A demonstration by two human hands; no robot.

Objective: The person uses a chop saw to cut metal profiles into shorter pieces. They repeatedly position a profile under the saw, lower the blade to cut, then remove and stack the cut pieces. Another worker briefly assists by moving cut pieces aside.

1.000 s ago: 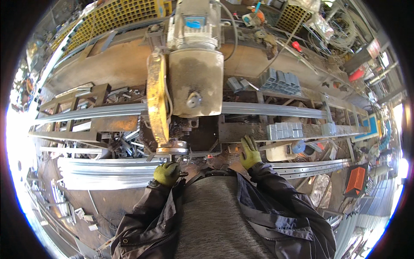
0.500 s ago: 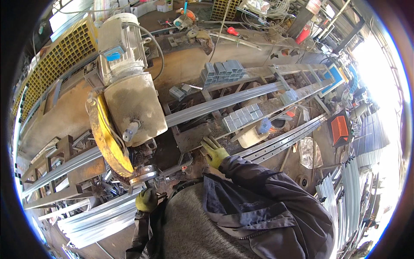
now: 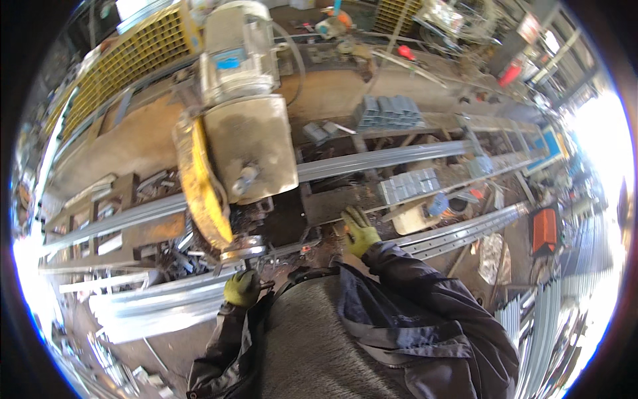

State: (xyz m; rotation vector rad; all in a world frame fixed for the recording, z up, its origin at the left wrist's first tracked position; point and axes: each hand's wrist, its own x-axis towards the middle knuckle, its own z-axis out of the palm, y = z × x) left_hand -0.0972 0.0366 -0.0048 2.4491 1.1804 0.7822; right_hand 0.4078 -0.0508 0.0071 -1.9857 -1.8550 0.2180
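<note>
My left hand [image 3: 242, 289], in a yellow-green work glove, is closed around a short handle [image 3: 266, 284] just below a round metal wheel [image 3: 243, 250]. The wheel sits at the front of a cut-off saw [image 3: 249, 149] with a yellow blade guard [image 3: 203, 183]. My right hand [image 3: 360, 233], gloved the same way, lies with fingers stretched out at the near edge of a dark steel plate [image 3: 335, 203]. Long galvanized steel profiles [image 3: 385, 159] run along the bench into the saw. A row of short cut pieces [image 3: 409, 186] lies beyond my right hand.
More cut pieces [image 3: 389, 112] are stacked farther back on the bench. Long profiles [image 3: 166, 306] lie at the left front, and perforated rails [image 3: 465, 229] at the right. Near them stands an orange-and-black box [image 3: 545, 229]. Yellow grating [image 3: 126, 70] leans at the back left.
The head view has swung, so the scene sits farther right in the picture. Both hands keep about the same places at the wheel and the plate; the saw looks unmoved.
</note>
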